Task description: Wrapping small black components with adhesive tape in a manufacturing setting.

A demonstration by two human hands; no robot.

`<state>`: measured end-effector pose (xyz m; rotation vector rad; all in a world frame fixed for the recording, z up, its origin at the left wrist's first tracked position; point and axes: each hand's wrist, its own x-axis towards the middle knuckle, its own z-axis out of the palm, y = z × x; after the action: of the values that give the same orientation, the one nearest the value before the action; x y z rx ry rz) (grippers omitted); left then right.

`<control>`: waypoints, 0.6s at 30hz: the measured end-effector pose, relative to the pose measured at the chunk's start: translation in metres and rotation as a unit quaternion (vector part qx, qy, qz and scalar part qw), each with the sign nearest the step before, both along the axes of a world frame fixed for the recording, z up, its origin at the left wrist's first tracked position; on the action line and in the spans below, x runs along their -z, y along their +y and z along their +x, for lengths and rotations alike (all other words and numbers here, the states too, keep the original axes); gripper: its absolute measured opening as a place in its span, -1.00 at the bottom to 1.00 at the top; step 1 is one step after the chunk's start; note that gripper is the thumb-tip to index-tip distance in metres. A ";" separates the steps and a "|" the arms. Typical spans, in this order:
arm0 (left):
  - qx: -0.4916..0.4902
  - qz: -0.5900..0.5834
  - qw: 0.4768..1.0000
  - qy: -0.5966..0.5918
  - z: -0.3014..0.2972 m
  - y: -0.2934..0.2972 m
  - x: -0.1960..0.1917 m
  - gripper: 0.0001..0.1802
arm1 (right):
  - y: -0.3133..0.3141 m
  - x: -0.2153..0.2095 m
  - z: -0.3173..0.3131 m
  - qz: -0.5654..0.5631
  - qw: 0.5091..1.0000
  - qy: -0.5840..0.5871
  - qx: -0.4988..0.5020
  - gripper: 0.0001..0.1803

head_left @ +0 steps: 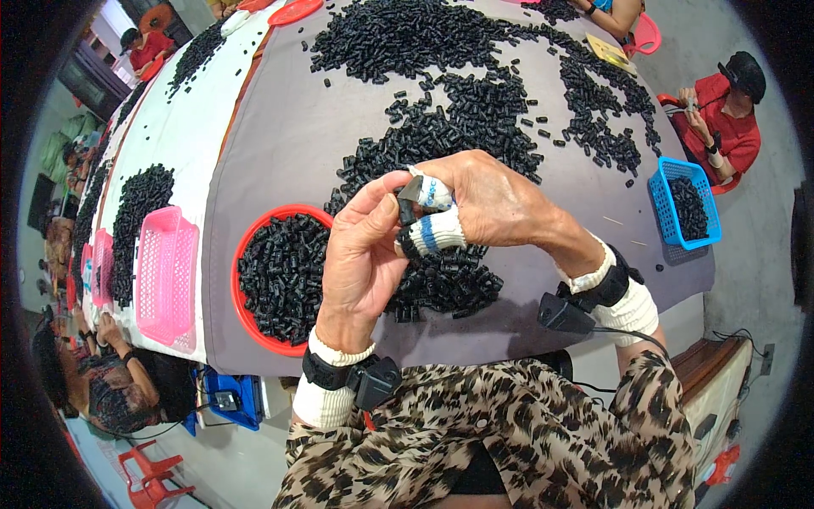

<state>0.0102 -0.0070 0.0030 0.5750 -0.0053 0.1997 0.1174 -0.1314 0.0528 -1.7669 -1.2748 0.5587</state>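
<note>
My left hand (363,246) is closed in a pinch on a small black cylindrical piece (406,209), held above the table. My right hand (500,199) meets it from the right, with white wrapping on its thumb and a finger. Between the right fingertips is a small flat grey-black piece (411,187) that looks like a blade, touching or very near the black piece. Beside my left hand stands a round red basin (238,280) full of black pieces like the held one. A loose heap of the same pieces (445,288) lies below and beyond both hands.
Large heaps of black pieces (407,38) spread over the grey tablecloth (263,153). A pink basket (170,327) stands left of the basin, a blue basket (714,229) at the right edge. Co-workers sit around the table, one in red (729,123) at the right.
</note>
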 end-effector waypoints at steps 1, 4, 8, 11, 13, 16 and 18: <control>-0.001 0.000 1.000 0.001 0.000 0.000 0.000 -0.71 | 0.000 0.000 0.000 -0.005 1.000 -0.008 -0.003 -0.62; -0.001 0.005 1.000 0.002 0.000 0.000 0.000 -0.71 | -0.001 0.002 0.001 -0.003 1.000 -0.012 -0.005 -0.61; -0.006 0.019 1.000 0.008 -0.001 0.000 0.000 -0.71 | 0.000 0.001 0.000 0.002 1.000 -0.019 -0.003 -0.62; -0.007 0.026 1.000 0.007 0.000 0.000 0.001 -0.71 | -0.001 0.002 0.000 -0.004 1.000 -0.022 -0.010 -0.62; -0.011 0.032 0.999 0.008 -0.002 -0.001 -0.001 -0.72 | -0.001 0.001 -0.002 0.010 1.000 -0.021 -0.013 -0.64; -0.027 0.048 0.998 0.015 -0.004 0.000 -0.001 -0.74 | -0.002 -0.002 -0.004 0.002 1.000 -0.016 -0.016 -0.65; -0.036 0.074 0.996 0.023 -0.004 0.001 -0.001 -0.74 | -0.001 0.003 -0.004 0.006 0.999 -0.031 -0.017 -0.66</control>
<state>0.0058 -0.0063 0.0039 0.7278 0.0455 0.2585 0.1138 -0.1324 0.0497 -1.7669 -1.3503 0.5178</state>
